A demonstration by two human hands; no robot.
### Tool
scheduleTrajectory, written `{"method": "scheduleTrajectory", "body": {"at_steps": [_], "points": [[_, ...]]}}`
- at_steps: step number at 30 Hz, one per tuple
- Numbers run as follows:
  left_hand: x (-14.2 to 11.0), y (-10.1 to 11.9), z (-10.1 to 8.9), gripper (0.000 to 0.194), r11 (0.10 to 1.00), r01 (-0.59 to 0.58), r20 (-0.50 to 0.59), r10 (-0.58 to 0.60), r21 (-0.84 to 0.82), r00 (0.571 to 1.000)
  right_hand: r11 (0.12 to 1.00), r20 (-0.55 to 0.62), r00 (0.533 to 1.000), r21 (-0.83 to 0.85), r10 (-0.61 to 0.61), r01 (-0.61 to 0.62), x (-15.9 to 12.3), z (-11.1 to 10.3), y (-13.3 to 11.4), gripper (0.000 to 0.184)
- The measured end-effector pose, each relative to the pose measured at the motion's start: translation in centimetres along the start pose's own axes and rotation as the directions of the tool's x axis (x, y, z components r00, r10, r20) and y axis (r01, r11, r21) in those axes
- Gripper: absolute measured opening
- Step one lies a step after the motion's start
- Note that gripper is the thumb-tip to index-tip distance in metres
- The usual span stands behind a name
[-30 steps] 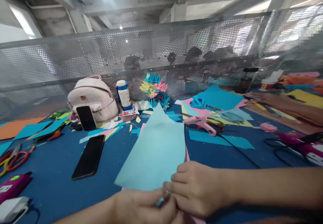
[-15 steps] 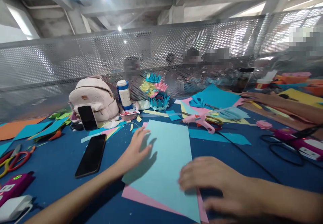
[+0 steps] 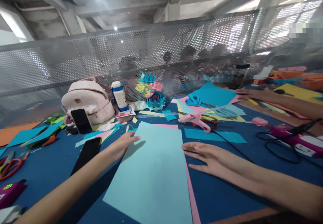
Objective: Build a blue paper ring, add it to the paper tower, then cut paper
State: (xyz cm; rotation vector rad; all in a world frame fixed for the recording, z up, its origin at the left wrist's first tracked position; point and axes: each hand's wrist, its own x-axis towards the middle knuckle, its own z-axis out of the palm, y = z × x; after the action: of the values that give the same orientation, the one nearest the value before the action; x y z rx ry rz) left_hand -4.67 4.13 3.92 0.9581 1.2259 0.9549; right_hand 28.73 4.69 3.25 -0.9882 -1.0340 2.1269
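A light blue sheet of paper (image 3: 156, 170) lies on the blue table in front of me, over a pink sheet (image 3: 193, 203) that shows along its right side and at its far edge. My left hand (image 3: 123, 145) is at the upper left edge of the light blue sheet, with its fingers stretched out and their tips over the paper. Beside the right edge is my right hand (image 3: 207, 156), palm inward and fingers apart, the fingertips at the sheets' edge. Neither hand is closed round anything.
A pink glue gun (image 3: 194, 120) with a black cord lies beyond my right hand. Left are a black phone (image 3: 87, 155), scissors (image 3: 11, 166) and a pale backpack (image 3: 87, 99). Folded paper flowers (image 3: 151, 91) stand at the back. Another person's arm (image 3: 277, 99) rests at right.
The light blue sheet has turned and come nearer me, its near left corner moving left. My right hand has moved off the sheet to its right edge; my left hand has shifted to the left edge.
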Motion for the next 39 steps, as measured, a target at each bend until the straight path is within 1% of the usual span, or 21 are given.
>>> {"method": "scheduleTrajectory", "body": {"at_steps": [2,4,6,7,9,11,14,16,18,22,25,28,30,31,32,34,36,37,39], "points": [[0.0,-0.2,0.1,0.056,1.000,0.003,0.006,-0.003,0.027,1.000,1.000,0.015,1.000,0.008,0.022,-0.022,0.1,0.1,-0.2,0.020],[0.1,-0.4,-0.2,0.062,0.999,-0.039,-0.023,0.040,0.025,0.999,0.998,0.017,0.999,0.038,0.050,-0.050,0.4,0.1,-0.5,0.023],[0.1,-0.6,-0.7,0.058,0.995,-0.103,-0.084,0.103,0.008,0.991,0.995,-0.008,0.998,0.073,0.070,-0.069,0.8,-0.1,-0.9,0.027],[0.1,-0.7,-1.0,0.053,0.993,-0.119,-0.115,0.116,-0.018,0.987,0.994,-0.030,0.997,0.086,0.074,-0.071,1.0,-0.1,-1.2,0.030],[0.2,-0.7,-1.8,0.045,0.991,-0.099,-0.154,0.084,-0.094,0.985,0.993,-0.087,0.993,0.097,0.076,-0.067,1.2,-0.3,-1.7,0.033],[0.3,-0.6,-2.5,0.040,0.986,-0.044,-0.157,0.018,-0.163,0.987,0.993,-0.128,0.988,0.094,0.083,-0.072,1.5,-0.4,-2.2,0.034],[0.5,-0.1,-3.1,0.036,0.984,0.004,-0.152,-0.032,-0.177,0.988,0.992,-0.129,0.986,0.081,0.102,-0.092,1.9,-0.2,-2.7,0.031],[0.6,0.3,-3.0,0.035,0.986,0.028,-0.127,-0.049,-0.162,0.991,0.992,-0.123,0.987,0.085,0.103,-0.093,2.2,0.1,-2.7,0.029],[0.6,0.6,-2.5,0.036,0.990,0.042,-0.082,-0.054,-0.135,0.995,0.991,-0.126,0.987,0.103,0.101,-0.089,2.6,0.6,-2.7,0.026],[0.2,0.2,-1.0,0.040,0.997,0.029,-0.013,-0.030,-0.069,0.999,0.992,-0.114,0.991,0.115,0.073,-0.060,3.2,1.6,-2.2,0.023],[-0.3,-0.7,-0.4,0.045,0.999,-0.006,-0.019,0.006,-0.041,1.000,0.995,-0.115,0.993,0.093,0.035,-0.025,3.7,2.3,-1.7,0.023],[-0.7,-1.1,-0.4,0.047,0.995,-0.085,-0.071,0.082,-0.048,0.994,0.998,-0.117,0.992,0.052,-0.042,0.048,4.1,2.9,-1.3,0.031],[-0.9,-0.7,-0.5,0.048,0.983,-0.175,-0.126,0.167,-0.062,0.978,0.994,-0.131,0.985,0.000,-0.110,0.111,4.3,3.4,-1.3,0.042],[-0.9,-0.4,-0.6,0.049,0.971,-0.228,-0.159,0.215,-0.070,0.964,0.988,-0.125,0.981,-0.053,-0.150,0.145,4.5,3.6,-1.4,0.048],[-0.9,0.0,-0.7,0.048,0.956,-0.282,-0.192,0.264,-0.076,0.945,0.975,-0.094,0.977,-0.128,-0.192,0.180,4.6,3.8,-1.6,0.050],[-0.9,0.9,-0.9,0.045,0.921,-0.381,-0.250,0.351,-0.081,0.902,0.911,0.047,0.961,-0.310,-0.271,0.272,4.8,4.4,-2.2,0.047],[-0.8,2.0,-0.9,0.042,0.887,-0.455,-0.289,0.417,-0.078,0.862,0.823,0.182,0.931,-0.435,-0.317,0.365,5.0,5.3,-3.1,0.042],[-0.7,2.6,-0.9,0.042,0.869,-0.489,-0.304,0.447,-0.075,0.841,0.795,0.208,0.918,-0.458,-0.339,0.397,5.1,5.8,-3.6,0.041],[-0.6,4.1,-0.7,0.042,0.832,-0.550,-0.330,0.501,-0.070,0.800,0.778,0.202,0.896,-0.444,-0.395,0.443,5.2,6.9,-5.0,0.040]]}}
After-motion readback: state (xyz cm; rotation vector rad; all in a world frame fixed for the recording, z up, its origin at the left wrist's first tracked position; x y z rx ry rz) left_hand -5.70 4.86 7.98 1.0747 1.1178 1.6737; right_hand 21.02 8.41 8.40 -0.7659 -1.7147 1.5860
